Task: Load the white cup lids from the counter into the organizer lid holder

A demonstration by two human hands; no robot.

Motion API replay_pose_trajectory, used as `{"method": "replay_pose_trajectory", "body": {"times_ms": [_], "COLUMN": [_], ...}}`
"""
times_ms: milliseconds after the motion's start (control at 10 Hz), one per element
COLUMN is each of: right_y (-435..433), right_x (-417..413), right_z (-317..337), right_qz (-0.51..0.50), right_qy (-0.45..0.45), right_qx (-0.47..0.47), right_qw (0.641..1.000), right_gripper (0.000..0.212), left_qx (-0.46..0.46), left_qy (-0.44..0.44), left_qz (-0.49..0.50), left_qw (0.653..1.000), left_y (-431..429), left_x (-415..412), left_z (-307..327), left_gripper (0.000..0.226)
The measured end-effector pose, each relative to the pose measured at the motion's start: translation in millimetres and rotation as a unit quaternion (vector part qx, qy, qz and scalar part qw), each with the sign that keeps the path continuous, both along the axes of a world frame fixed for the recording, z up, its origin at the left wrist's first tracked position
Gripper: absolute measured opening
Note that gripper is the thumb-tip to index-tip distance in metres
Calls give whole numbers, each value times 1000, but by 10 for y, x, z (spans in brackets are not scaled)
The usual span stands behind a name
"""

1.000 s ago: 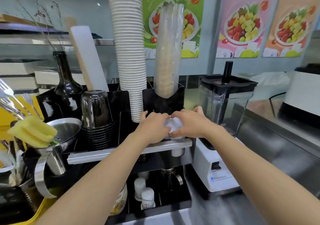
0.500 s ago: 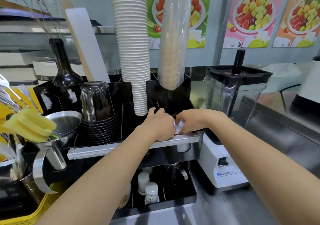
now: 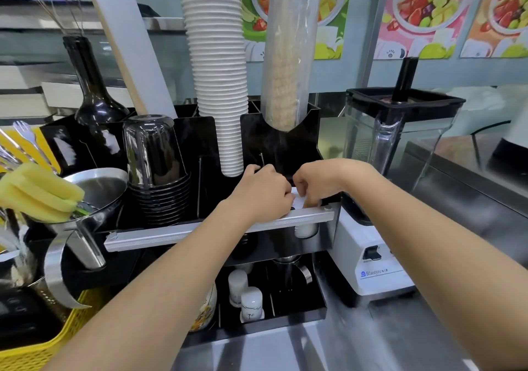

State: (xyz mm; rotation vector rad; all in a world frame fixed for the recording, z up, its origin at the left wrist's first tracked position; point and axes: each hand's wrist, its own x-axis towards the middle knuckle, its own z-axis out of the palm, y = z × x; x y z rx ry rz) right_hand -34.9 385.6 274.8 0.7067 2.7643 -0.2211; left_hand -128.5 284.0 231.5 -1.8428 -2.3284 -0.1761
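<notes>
White plastic cup lids (image 3: 297, 198) are pinched from both sides, low in the right front slot of the black acrylic organizer (image 3: 285, 145), just above its aluminium front rail (image 3: 217, 229). Left hand (image 3: 261, 192) and right hand (image 3: 317, 180) are curled around them. A white paper cup stack (image 3: 220, 70) stands just behind.

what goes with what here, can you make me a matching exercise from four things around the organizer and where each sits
Things:
1. white paper cup stack
2. blender
3. yellow sponge
4. white cup lids

Places:
a. far left, in the metal jug
b. between both hands
c. right of the organizer
d. upright in the organizer, above the left hand

Pairs: 1-d, 2-c, 3-a, 4-b
</notes>
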Motion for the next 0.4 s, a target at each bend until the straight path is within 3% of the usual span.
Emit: {"method": "replay_pose_trajectory", "body": {"times_ms": [100,300,400], "right_y": [-10,-83,-148], "right_x": [8,81,205], "right_z": [-26,113,262], "right_qz": [7,7,14], "right_qy": [3,-32,-39], "right_qx": [41,10,15], "right_qw": [999,999,999], "right_gripper": [22,30,45], "left_qx": [-20,-58,45], "left_qy": [-4,9,-22], "left_qz": [2,-7,-14], "left_qw": [1000,998,999], "left_y": [18,-60,-215], "left_x": [-9,41,37], "left_z": [19,115,253], "left_gripper": [39,40,37]}}
